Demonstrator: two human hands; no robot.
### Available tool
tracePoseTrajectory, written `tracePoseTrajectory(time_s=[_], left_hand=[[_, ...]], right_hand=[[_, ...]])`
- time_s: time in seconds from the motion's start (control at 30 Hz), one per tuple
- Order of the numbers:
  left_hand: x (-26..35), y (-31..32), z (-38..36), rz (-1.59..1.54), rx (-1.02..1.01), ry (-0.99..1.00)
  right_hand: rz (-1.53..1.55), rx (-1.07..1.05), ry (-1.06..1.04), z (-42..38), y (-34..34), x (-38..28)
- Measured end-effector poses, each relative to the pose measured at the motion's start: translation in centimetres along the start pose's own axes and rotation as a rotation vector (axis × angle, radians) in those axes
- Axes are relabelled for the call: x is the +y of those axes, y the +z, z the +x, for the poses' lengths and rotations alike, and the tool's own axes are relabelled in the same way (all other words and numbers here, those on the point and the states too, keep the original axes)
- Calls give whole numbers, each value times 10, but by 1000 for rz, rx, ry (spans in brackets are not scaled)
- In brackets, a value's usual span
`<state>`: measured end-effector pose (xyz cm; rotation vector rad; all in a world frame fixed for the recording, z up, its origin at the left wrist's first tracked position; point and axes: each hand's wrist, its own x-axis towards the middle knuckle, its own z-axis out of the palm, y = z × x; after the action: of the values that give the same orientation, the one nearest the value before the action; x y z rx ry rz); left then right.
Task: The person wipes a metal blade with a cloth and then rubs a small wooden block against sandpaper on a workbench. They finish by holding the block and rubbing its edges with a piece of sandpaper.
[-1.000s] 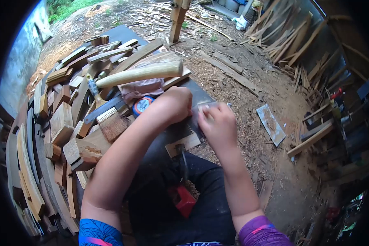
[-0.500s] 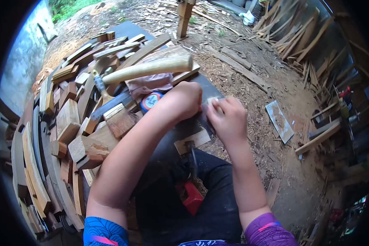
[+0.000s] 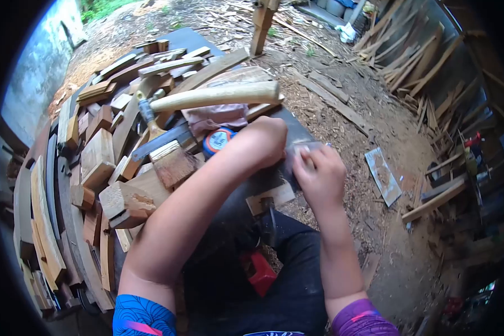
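My left hand (image 3: 270,142) is closed over the dark tabletop (image 3: 298,124), beside a blue and orange tape measure (image 3: 218,141). What its fingers hold is hidden. Close to its right, my right hand (image 3: 321,170) has its fingers curled together at a small, blurred, pale greyish thing (image 3: 302,150) that I cannot make out. A clamp (image 3: 270,215) presses a small light board (image 3: 278,196) at the table edge just below the hands. Behind my left hand lie a pinkish cloth (image 3: 215,116) and a wooden handle (image 3: 224,95).
Wood offcuts (image 3: 98,157) are heaped on the left, with a brush (image 3: 145,109) and a metal blade (image 3: 159,143) among them. A wooden post (image 3: 261,31) rises behind the table. A flat board (image 3: 382,176) lies on the ground at right, near leaning wood strips (image 3: 420,56).
The view has shifted, so the table and its things appear slightly farther right. Both hands remain close together, and my right hand's fingers have moved slightly.
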<state>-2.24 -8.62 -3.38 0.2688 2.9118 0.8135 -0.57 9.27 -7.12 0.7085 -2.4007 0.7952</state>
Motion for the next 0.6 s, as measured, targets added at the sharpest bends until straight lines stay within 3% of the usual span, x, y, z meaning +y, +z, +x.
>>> tracePoseTrajectory(time_s=[0.17, 0.37, 0.43, 0.6], left_hand=[[2, 3, -2, -35, 21, 26], [-4, 4, 1, -26, 31, 15], [-2, 0, 0, -30, 16, -12], [-6, 7, 1, 0, 68, 40]], right_hand=[[-72, -17, -26, 41, 30, 19], [-106, -47, 18, -12, -12, -11], [-101, 39, -23, -20, -14, -10], [-97, 5, 24, 35, 28, 14]])
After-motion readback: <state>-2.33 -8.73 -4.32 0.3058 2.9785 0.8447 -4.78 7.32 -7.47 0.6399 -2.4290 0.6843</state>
